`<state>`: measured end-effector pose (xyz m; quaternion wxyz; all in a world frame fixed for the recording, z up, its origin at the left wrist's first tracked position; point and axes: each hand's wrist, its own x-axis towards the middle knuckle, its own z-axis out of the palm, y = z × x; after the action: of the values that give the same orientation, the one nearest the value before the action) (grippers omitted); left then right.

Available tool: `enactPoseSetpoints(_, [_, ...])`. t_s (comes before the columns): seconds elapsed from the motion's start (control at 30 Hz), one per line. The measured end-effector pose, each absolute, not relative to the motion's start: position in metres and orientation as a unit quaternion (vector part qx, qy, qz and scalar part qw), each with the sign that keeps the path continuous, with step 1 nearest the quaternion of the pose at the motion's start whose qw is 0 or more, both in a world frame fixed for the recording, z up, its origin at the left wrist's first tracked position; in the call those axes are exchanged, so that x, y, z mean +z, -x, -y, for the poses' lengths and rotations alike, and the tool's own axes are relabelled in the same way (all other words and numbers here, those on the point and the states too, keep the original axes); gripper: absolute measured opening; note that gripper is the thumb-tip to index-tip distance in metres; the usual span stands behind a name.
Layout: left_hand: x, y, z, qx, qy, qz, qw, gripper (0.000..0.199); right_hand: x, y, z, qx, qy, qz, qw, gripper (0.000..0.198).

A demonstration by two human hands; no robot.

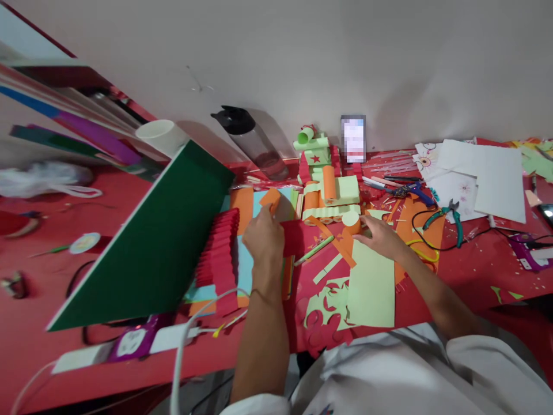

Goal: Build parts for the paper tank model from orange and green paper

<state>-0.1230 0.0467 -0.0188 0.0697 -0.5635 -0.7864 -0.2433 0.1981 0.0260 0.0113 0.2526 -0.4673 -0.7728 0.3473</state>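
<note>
My left hand (263,233) is closed at the fingertips on an orange paper piece (271,198), above a stack of coloured paper (245,262). The fingers of my right hand (380,235) grip a small paper roll (351,223) with orange sides and a pale green round top. Behind that roll stands a paper model (343,190) of pale green and orange rolls. Farther back is a similar green and red paper model (316,157) with a red star. A light green pen (314,250) and orange paper strips (341,245) lie between my hands.
A dark green board (149,248) leans at the left, near pleated red paper (219,248). A water bottle (257,147) and a phone (353,138) stand by the wall. Right of me lie pliers (449,219), a glue gun (412,192), white sheets (492,176) and pale green paper (371,288).
</note>
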Motion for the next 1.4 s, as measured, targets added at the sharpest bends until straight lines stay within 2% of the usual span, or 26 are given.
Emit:
enactPoseSetpoints(0.2, [0.014, 0.107, -0.022, -0.491, 0.61, 0.604, 0.147, 0.038, 0.02, -0.204, -0.026, 0.342, 0.459, 0.781, 0.25, 0.04])
enactPoseSetpoints(0.3, [0.019, 0.095, -0.011, -0.553, 0.63, 0.516, 0.178, 0.035, 0.029, -0.215, -0.026, 0.358, 0.454, 0.765, 0.285, 0.047])
enactPoseSetpoints(0.4, [0.018, 0.079, 0.001, -0.556, 0.643, 0.486, 0.203, 0.031, 0.04, -0.226, -0.023, 0.359, 0.446, 0.739, 0.355, 0.046])
enactPoseSetpoints(0.5, [0.021, 0.058, 0.015, -0.524, 0.735, 0.402, 0.155, 0.036, 0.047, -0.234, -0.017, 0.403, 0.402, 0.709, 0.416, 0.051])
enactPoseSetpoints(0.6, [0.032, 0.036, 0.023, -0.46, 0.834, 0.279, 0.124, 0.043, 0.045, -0.237, -0.014, 0.404, 0.409, 0.693, 0.435, 0.05])
enactPoseSetpoints(0.7, [0.045, 0.019, 0.025, -0.415, 0.874, 0.199, 0.157, 0.037, 0.041, -0.237, -0.013, 0.356, 0.465, 0.684, 0.434, 0.047])
enactPoseSetpoints(0.87, [0.053, 0.005, 0.025, -0.399, 0.872, 0.208, 0.193, 0.028, 0.046, -0.234, -0.011, 0.392, 0.48, 0.589, 0.52, 0.084])
enactPoseSetpoints(1.0, [0.052, 0.0, 0.023, -0.413, 0.869, 0.199, 0.188, 0.027, 0.054, -0.233, -0.013, 0.399, 0.427, 0.578, 0.569, 0.073])
enactPoseSetpoints(1.1, [0.048, -0.002, 0.022, -0.41, 0.888, 0.138, 0.154, 0.027, 0.054, -0.232, -0.016, 0.403, 0.463, 0.566, 0.55, 0.045])
enactPoseSetpoints(1.17, [0.042, -0.002, 0.021, -0.433, 0.888, 0.114, 0.108, 0.044, 0.053, -0.232, -0.018, 0.447, 0.471, 0.536, 0.539, 0.039])
enactPoseSetpoints(1.23, [0.033, 0.0, 0.021, -0.494, 0.857, 0.135, 0.057, 0.053, 0.052, -0.231, -0.019, 0.522, 0.443, 0.504, 0.527, 0.046])
enactPoseSetpoints(1.3, [0.023, 0.002, 0.02, -0.567, 0.801, 0.193, -0.006, 0.048, 0.052, -0.23, -0.018, 0.594, 0.404, 0.482, 0.502, 0.055])
enactPoseSetpoints(1.4, [0.012, 0.004, 0.02, -0.603, 0.732, 0.261, -0.182, 0.038, 0.055, -0.226, -0.014, 0.652, 0.372, 0.489, 0.445, 0.06])
